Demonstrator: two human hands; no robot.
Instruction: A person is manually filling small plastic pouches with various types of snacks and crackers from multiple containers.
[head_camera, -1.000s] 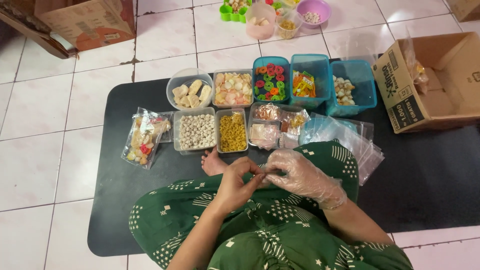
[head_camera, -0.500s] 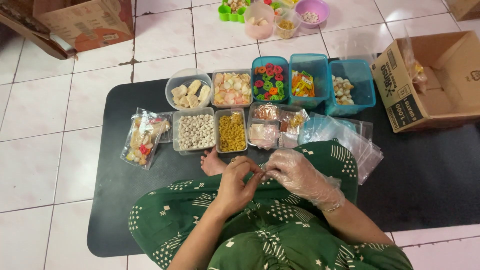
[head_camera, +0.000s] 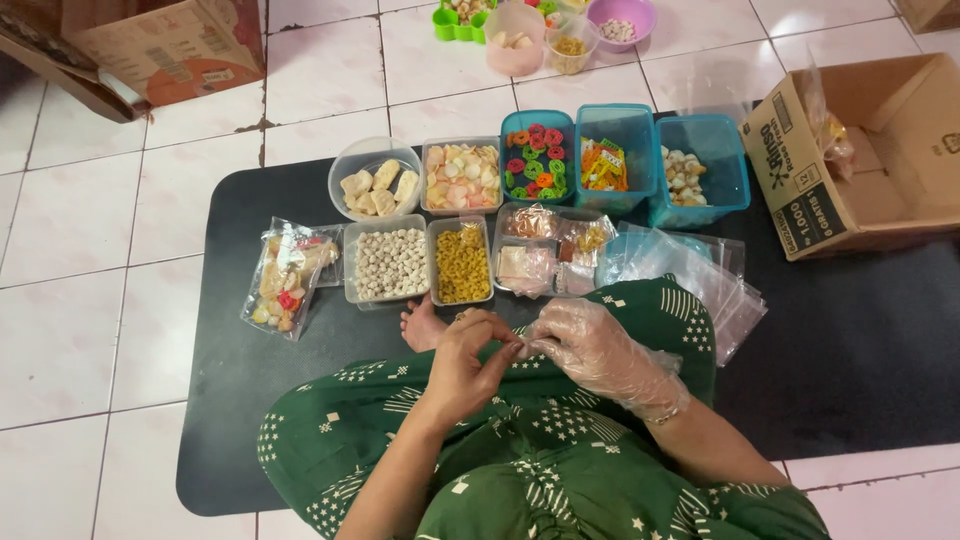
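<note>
a small clear plastic bag (head_camera: 527, 343), thin, crinkled and see-through, sits between both hands just above the lap, near the middle of the scene. the left hand (head_camera: 470, 355), bare, pinches its edge with curled fingertips. the right hand (head_camera: 590, 350), inside a loose clear glove, pinches the other side. just beyond, on the black mat (head_camera: 850, 340), lie a tub of yellow snacks (head_camera: 463, 262), a tub of pale round balls (head_camera: 390, 263) and a stack of empty clear bags (head_camera: 690, 275). a filled snack bag (head_camera: 285, 275) lies to the left. farther off stand blue tubs (head_camera: 630, 150), and a cardboard box (head_camera: 880, 150) sits far right.
</note>
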